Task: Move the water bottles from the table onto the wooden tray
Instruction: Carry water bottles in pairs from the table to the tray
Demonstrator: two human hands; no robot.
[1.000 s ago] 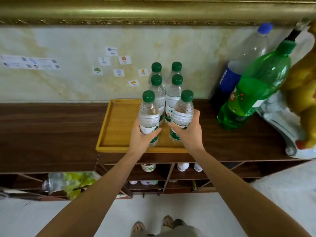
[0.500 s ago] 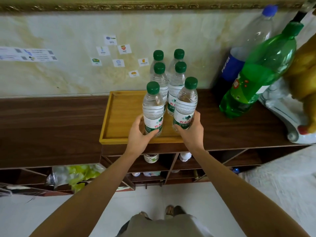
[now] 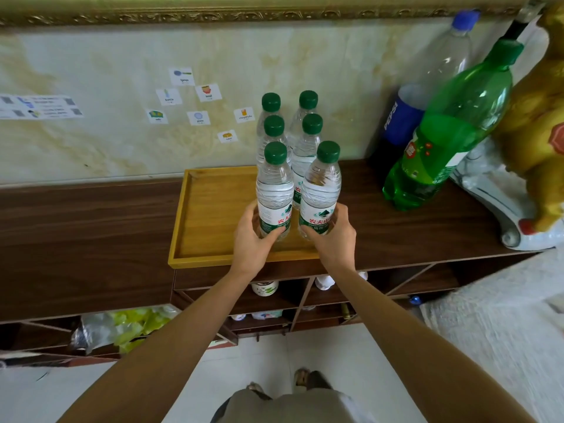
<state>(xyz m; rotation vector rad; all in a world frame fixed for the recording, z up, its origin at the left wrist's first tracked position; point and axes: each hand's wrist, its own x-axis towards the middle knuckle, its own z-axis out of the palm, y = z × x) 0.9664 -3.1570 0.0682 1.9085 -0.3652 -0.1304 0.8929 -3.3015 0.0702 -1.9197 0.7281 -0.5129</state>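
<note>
Six water bottles with green caps stand upright in two rows of three on the right half of the wooden tray (image 3: 207, 215), which lies on the dark brown bench (image 3: 76, 227) with its front rim along the bench's front edge. The left hand (image 3: 253, 239) grips the front left bottle (image 3: 273, 190) low on its label, thumb across the front and fingers wrapped behind. The right hand (image 3: 332, 236) grips the front right bottle (image 3: 321, 190) the same way, near its base. These two bottles stand just beside each other, close to the tray's front rim; whether their bases touch the tray floor cannot be told, since the hands cover them. Behind them stand the middle pair (image 3: 308, 148) and, nearest the wall, the back pair (image 3: 271, 108), all packed tightly together. The left half of the tray shows bare wood.

Toward the bench's right end, well apart from the tray, a large green soda bottle (image 3: 451, 138) leans beside a large Pepsi bottle (image 3: 427, 87) with a blue cap, and a golden figurine (image 3: 537, 117) on a white base stands at the right edge. Small picture stickers (image 3: 198, 99) are stuck on the marbled wall behind the bench. Open shelves below the bench hold jars and a plastic bag (image 3: 122, 328) of green items.
</note>
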